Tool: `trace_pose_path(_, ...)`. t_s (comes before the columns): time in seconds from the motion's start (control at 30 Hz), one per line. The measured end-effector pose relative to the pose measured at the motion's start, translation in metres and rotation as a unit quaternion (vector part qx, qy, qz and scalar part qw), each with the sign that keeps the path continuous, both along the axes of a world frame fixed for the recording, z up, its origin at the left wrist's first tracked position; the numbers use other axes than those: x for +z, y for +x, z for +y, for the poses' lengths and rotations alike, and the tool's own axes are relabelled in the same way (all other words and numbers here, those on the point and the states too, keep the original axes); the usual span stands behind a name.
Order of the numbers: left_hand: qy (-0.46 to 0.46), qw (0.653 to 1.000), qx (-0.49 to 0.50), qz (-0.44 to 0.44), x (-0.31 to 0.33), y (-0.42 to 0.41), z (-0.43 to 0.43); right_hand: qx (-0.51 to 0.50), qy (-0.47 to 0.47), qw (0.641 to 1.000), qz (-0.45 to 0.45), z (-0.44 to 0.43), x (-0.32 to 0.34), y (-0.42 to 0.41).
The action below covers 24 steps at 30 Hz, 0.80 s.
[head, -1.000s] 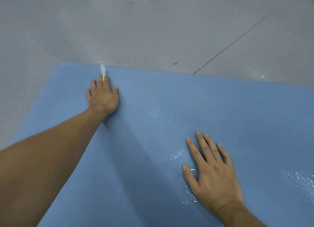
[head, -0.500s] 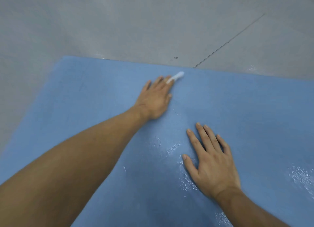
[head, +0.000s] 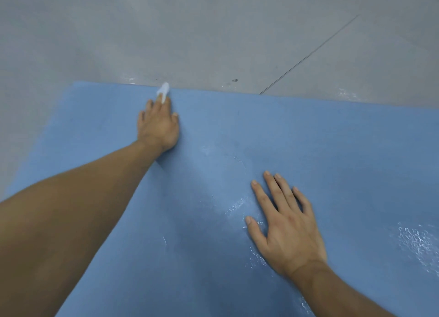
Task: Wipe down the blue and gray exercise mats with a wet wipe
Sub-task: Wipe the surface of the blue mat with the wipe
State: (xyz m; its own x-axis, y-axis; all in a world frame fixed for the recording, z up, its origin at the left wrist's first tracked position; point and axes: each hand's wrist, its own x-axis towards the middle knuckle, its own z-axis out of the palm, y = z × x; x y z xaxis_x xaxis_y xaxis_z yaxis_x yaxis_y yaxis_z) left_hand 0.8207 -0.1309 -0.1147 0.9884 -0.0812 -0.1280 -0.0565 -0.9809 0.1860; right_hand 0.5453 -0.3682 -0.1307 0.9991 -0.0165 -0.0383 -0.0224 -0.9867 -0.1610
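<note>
Head view, the only view. The blue mat (head: 332, 150) lies flat on the gray floor (head: 166, 31), with its far edge running across the upper middle of the frame. The left hand (head: 158, 124) is at full reach just inside that far edge. Its grip is apart: the fingers lie out fairly straight and press the wet wipe (head: 163, 92) onto the mat. Only a white tip of the wipe shows past the fingertips, at the mat's edge; the rest is hidden under the hand. The right hand (head: 287, 226) lies flat on the mat nearer the body with its grip also apart, fingers spread and holding nothing. It appears to be bracing. Wet sheen (head: 418, 243) shows at the right of the mat and around the right hand, while the left part of the mat looks dry. The gray mat is not in view. Judged step: wiping along the far edge, with the task well short of done. Risks:
1. The wipe is held by pressure alone, so a stroke past the edge could drag it onto the floor and pick up dirt.
2. The bracing palm sits on wet foam and could slip under load.
3. The long reach thins the pressure, so the far-left corner may get missed.
</note>
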Motion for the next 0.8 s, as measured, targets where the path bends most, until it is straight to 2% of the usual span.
trace_pose_path(0.17, -0.006, 0.987, -0.159, 0.030, 0.001, -0.017, -0.085, -0.002, 0.002, 1.000, 0.000, 0.000, 0.002, 0.001)
trace_pose_path(0.27, -0.013, 0.984, -0.173, 0.037, -0.004, -0.026, -0.110, 0.001, -0.002, 1.000, 0.002, 0.001, 0.002, 0.001)
trace_pose_path(0.4, -0.013, 0.979, -0.200, 0.034, -0.003, -0.019, -0.092, -0.004, -0.001, 1.000, 0.000, 0.000, 0.002, 0.001)
trace_pose_path(0.47, -0.019, 0.984, -0.173, 0.026, -0.003, -0.012, -0.069, -0.003, -0.002, 1.000, -0.002, 0.000, 0.001, 0.000)
trace_pose_path(0.7, -0.002, 0.999, 0.041, 0.009, 0.001, 0.023, 0.054, 0.000, 0.000, 1.000, 0.007, -0.001, 0.000, -0.001)
trace_pose_path(0.8, 0.001, 0.997, 0.071, 0.019, 0.003, 0.032, 0.088, 0.000, 0.003, 1.000, 0.001, -0.001, -0.001, 0.000)
